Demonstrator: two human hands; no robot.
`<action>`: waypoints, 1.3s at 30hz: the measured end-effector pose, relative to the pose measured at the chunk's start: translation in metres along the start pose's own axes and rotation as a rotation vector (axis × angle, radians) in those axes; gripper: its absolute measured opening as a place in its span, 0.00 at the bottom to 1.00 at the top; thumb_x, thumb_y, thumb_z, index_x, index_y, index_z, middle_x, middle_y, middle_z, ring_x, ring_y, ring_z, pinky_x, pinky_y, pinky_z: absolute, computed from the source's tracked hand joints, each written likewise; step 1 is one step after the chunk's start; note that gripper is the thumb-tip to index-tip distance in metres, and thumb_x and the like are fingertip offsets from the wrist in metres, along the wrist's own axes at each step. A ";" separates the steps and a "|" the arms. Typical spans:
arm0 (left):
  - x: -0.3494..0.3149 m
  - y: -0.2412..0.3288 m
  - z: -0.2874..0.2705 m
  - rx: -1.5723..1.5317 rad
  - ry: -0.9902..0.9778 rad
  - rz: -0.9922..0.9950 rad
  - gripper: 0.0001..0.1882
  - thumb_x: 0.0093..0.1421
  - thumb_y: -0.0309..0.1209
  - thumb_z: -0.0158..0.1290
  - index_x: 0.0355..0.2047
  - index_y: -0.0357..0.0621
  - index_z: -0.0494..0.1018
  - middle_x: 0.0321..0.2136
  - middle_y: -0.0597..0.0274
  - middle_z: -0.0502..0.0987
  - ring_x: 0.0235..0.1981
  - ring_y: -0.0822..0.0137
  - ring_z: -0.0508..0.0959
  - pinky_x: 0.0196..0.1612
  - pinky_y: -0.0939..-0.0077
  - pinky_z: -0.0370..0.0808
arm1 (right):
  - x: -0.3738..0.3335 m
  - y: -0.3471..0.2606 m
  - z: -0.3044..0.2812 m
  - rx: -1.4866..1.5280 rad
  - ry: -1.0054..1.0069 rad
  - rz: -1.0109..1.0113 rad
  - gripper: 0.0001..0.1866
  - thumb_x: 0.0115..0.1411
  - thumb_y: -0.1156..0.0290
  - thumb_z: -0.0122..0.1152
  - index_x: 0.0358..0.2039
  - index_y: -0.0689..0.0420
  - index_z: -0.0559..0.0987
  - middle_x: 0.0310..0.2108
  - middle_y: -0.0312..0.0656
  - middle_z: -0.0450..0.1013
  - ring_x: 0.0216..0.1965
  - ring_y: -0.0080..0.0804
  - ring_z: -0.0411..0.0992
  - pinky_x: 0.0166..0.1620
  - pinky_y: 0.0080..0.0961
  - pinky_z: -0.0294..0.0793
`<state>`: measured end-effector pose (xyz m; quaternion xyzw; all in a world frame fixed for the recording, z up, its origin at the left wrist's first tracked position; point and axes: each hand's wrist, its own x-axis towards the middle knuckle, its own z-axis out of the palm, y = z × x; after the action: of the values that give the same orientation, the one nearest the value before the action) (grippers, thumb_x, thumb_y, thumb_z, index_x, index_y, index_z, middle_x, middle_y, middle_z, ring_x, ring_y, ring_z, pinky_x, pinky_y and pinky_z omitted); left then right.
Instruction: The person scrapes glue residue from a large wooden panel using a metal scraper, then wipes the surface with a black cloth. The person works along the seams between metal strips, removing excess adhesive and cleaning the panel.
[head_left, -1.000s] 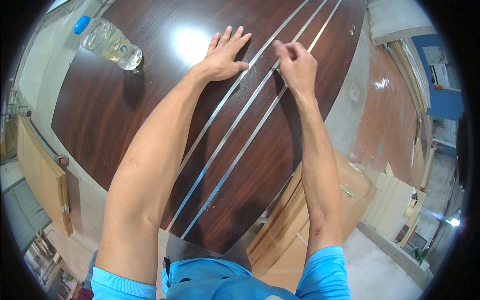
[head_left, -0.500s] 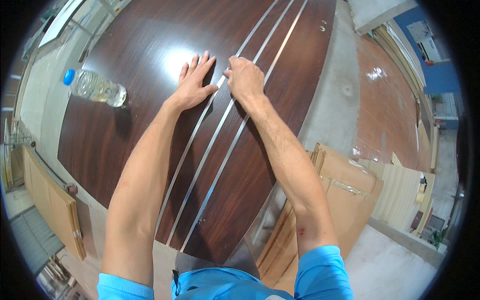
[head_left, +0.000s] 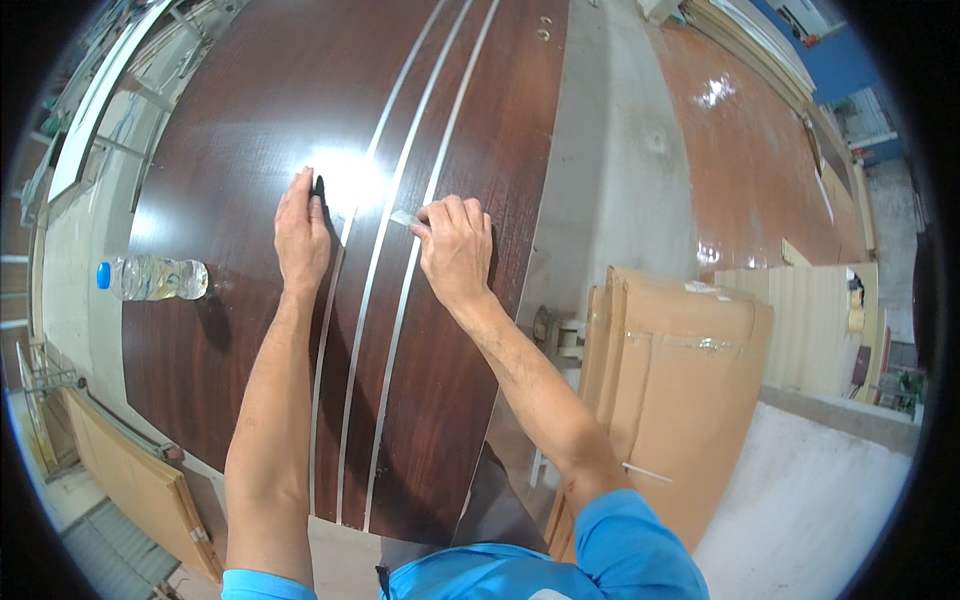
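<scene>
A dark brown wood-grain panel (head_left: pixel 440 460) with glossy sheen lies below my hands. Three thin silvery strips (head_left: pixel 350 420) run lengthwise along it. My left hand (head_left: pixel 300 235) is over the panel, left of the leftmost strip, fingers stretched out and together, its dark shadow beside the fingertips. With thumb and fingers, my right hand (head_left: pixel 458 250) pinches a small pale flat piece (head_left: pixel 403 217). That piece sticks out leftward between the middle and right strips; its exact kind is unclear.
A clear plastic bottle (head_left: pixel 160 278) with a blue cap is at the panel's left side. Large cardboard-wrapped slabs (head_left: pixel 680 370) stand at the right, with more cardboard packs (head_left: pixel 140 470) at the lower left. Two small round holes (head_left: pixel 544 28) show near the panel's far right.
Both hands have come away from the leftmost strip: the left turned from lying flat to edge-on, the right drew back with the pale piece now showing. The view has shifted right.
</scene>
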<state>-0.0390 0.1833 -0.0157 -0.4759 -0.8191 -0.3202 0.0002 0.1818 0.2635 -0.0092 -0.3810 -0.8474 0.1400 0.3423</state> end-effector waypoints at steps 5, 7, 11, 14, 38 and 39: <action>0.007 -0.002 0.001 -0.112 0.076 -0.082 0.22 0.77 0.37 0.44 0.64 0.40 0.72 0.63 0.48 0.75 0.67 0.49 0.72 0.70 0.54 0.66 | 0.004 -0.003 0.000 0.087 -0.036 0.081 0.15 0.56 0.65 0.75 0.39 0.57 0.80 0.37 0.39 0.74 0.42 0.38 0.70 0.45 0.38 0.66; 0.007 -0.005 0.001 -0.099 0.160 -0.029 0.20 0.77 0.38 0.44 0.59 0.37 0.74 0.56 0.49 0.79 0.59 0.51 0.78 0.61 0.56 0.72 | 0.004 -0.005 -0.004 0.076 0.021 0.010 0.17 0.56 0.63 0.76 0.41 0.56 0.80 0.37 0.39 0.75 0.41 0.39 0.70 0.46 0.39 0.66; -0.001 -0.013 0.001 -0.181 0.233 -0.102 0.17 0.77 0.35 0.44 0.50 0.35 0.76 0.44 0.51 0.80 0.47 0.52 0.79 0.51 0.57 0.73 | 0.003 -0.006 -0.005 0.054 -0.055 -0.007 0.15 0.56 0.64 0.75 0.41 0.55 0.82 0.37 0.39 0.75 0.43 0.39 0.70 0.46 0.39 0.66; -0.002 -0.015 0.005 -0.162 0.405 -0.033 0.14 0.76 0.33 0.43 0.45 0.34 0.75 0.39 0.50 0.77 0.44 0.50 0.77 0.50 0.56 0.72 | 0.006 -0.004 -0.001 0.086 -0.087 0.024 0.11 0.57 0.65 0.74 0.36 0.54 0.83 0.36 0.39 0.75 0.43 0.39 0.71 0.47 0.40 0.66; 0.000 -0.002 -0.008 0.153 0.457 -0.404 0.06 0.67 0.25 0.51 0.42 0.36 0.74 0.43 0.49 0.77 0.47 0.46 0.76 0.52 0.53 0.71 | 0.036 0.007 -0.009 0.282 -0.392 -0.176 0.08 0.58 0.71 0.70 0.36 0.53 0.79 0.35 0.40 0.73 0.42 0.44 0.71 0.45 0.43 0.68; 0.001 0.000 -0.007 0.120 0.514 -0.284 0.06 0.66 0.25 0.52 0.42 0.37 0.74 0.44 0.49 0.78 0.48 0.46 0.76 0.53 0.53 0.72 | 0.040 0.009 -0.008 0.272 -0.488 -0.161 0.08 0.58 0.70 0.70 0.36 0.53 0.79 0.35 0.40 0.73 0.43 0.44 0.71 0.45 0.43 0.68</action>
<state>-0.0421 0.1799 -0.0097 -0.2592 -0.8680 -0.3780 0.1911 0.1735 0.2986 0.0112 -0.2182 -0.9056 0.3124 0.1861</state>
